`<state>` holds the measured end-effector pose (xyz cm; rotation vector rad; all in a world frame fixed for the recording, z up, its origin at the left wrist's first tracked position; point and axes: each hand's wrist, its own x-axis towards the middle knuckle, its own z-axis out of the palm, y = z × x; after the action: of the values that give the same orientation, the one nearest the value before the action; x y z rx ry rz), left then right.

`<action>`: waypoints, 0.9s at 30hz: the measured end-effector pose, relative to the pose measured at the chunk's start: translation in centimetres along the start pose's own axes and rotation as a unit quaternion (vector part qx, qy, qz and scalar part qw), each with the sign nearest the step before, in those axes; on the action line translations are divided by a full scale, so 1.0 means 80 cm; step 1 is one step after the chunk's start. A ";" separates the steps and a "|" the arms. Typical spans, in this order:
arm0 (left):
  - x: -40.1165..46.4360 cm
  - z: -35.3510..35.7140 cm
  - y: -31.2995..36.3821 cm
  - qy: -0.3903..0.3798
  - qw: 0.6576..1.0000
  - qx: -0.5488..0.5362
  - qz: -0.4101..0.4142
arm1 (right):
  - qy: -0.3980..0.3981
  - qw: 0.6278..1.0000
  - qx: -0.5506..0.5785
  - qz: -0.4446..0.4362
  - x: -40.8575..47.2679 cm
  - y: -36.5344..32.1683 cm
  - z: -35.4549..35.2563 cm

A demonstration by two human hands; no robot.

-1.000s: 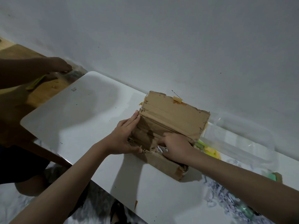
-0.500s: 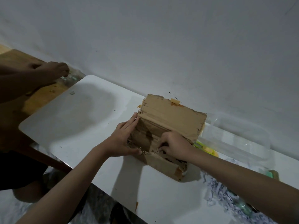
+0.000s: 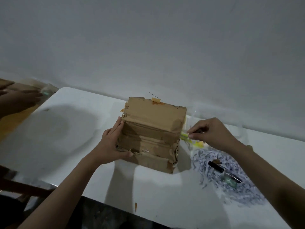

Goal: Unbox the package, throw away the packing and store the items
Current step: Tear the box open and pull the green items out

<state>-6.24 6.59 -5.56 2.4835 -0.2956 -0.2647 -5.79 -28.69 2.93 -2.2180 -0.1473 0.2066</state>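
A worn brown cardboard box [image 3: 151, 134] with ragged, torn edges sits on the white worktop [image 3: 66, 138], near the pale wall behind it. Its top flap stands up and leans back, with a small scrap of yellowish tape [image 3: 156, 100] at the upper edge.

The left hand [image 3: 113, 144] holds the box by its left side: the fingers lie straight up along the side wall and the thumb hooks over the torn front rim, so this grip is wrapped partly around the cardboard.

The right hand [image 3: 212, 133] is off the box, just beside its right side. Its fingers are curled and the fingertips pinch something small and dark; what it is cannot be made out. Right by those fingertips lies a bit of yellow-green material [image 3: 184, 135] against the box's right wall.

To the right of the box, on the worktop, is a spread of shredded grey-white paper filling [image 3: 214, 164], with a slim black stick-shaped object [image 3: 216, 166] lying on it and a small greenish clear item [image 3: 230, 180] beside that. A clear plastic container [image 3: 241, 131] stands behind the right hand, close to the wall.

At the far left, another person's hand [image 3: 18, 98], blurred, reaches over a wooden surface [image 3: 11, 119] next to the worktop.
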 end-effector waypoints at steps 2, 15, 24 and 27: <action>0.003 -0.003 -0.001 -0.013 1.000 0.003 0.010 | 0.036 0.997 -0.063 0.037 -0.022 0.018 -0.010; 0.017 -0.014 0.017 -0.035 0.993 0.110 0.038 | 0.220 0.931 -0.231 0.175 -0.102 0.050 0.004; 0.002 0.021 0.049 0.055 0.994 0.094 -0.015 | 0.159 0.985 -0.053 -0.041 -0.062 -0.049 0.102; -0.007 0.025 0.048 0.061 0.989 0.133 -0.022 | 0.062 0.996 -0.063 -0.003 -0.046 -0.048 0.125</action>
<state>-7.87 2.64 -4.73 2.7585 -0.2391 -0.0942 -11.52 -19.25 0.31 -2.3491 -0.1017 0.0559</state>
